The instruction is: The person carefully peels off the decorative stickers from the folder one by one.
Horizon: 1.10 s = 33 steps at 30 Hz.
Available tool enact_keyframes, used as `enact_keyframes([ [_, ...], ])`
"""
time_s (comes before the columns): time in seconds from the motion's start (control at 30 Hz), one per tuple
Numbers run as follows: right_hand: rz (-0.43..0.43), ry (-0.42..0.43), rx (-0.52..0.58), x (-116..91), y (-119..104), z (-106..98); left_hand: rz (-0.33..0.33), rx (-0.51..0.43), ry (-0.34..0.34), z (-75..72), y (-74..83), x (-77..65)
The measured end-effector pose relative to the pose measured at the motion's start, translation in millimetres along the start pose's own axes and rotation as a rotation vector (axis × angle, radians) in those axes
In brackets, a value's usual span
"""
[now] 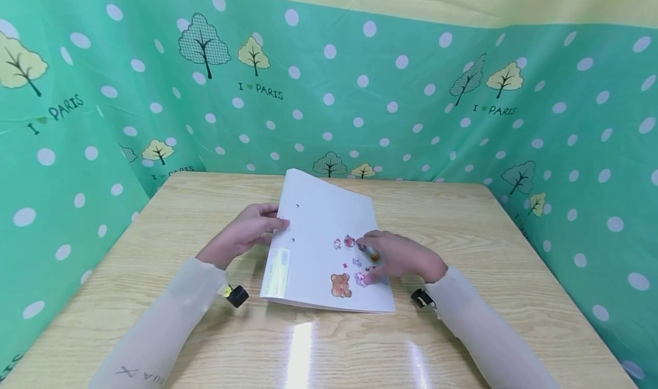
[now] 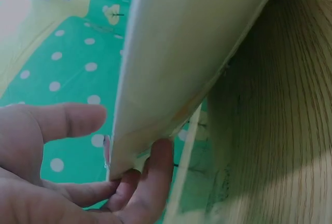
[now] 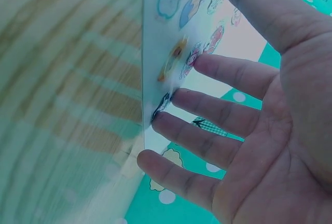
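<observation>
A white file folder with two small holes and a barcode label stands slightly raised at its left side over the table. Stickers dot its lower right part, including a brown bear sticker and several small pink ones. My left hand holds the folder's left edge, thumb on the cover side and fingers behind the edge. In the left wrist view, the curled fingers support the folder's edge. My right hand lies over the stickers with fingers spread. Its fingertips touch the stickered cover in the right wrist view.
The folder is over a light wooden table, with glare streaks near its front. A green dotted cloth with printed trees hangs behind and at both sides. Small black devices are strapped at the wrists.
</observation>
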State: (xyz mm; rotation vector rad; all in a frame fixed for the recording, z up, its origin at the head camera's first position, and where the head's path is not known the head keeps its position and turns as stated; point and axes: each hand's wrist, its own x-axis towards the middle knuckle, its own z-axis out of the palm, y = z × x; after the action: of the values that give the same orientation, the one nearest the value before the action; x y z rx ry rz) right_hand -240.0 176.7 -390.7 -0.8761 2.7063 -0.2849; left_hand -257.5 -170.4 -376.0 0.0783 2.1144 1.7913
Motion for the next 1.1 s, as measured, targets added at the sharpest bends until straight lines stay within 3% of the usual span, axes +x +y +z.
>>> enact_keyframes([
  [0.27,0.002,0.007,-0.001,0.6,1.5,-0.5,-0.023,-0.004,-0.058,0.6,2.8,-5.2],
  [0.63,-0.009,0.023,0.032,-0.5,2.3,-2.7,-0.044,0.002,-0.007,4.0,5.1,-5.8],
  [0.9,-0.081,0.132,0.055,0.4,-1.1,-5.3,-0.046,-0.009,0.01,5.2,5.9,-6.1],
  [1.1,-0.121,0.161,0.034,0.5,-5.9,-4.8,-0.022,0.021,0.047,8.5,10.5,-9.4],
])
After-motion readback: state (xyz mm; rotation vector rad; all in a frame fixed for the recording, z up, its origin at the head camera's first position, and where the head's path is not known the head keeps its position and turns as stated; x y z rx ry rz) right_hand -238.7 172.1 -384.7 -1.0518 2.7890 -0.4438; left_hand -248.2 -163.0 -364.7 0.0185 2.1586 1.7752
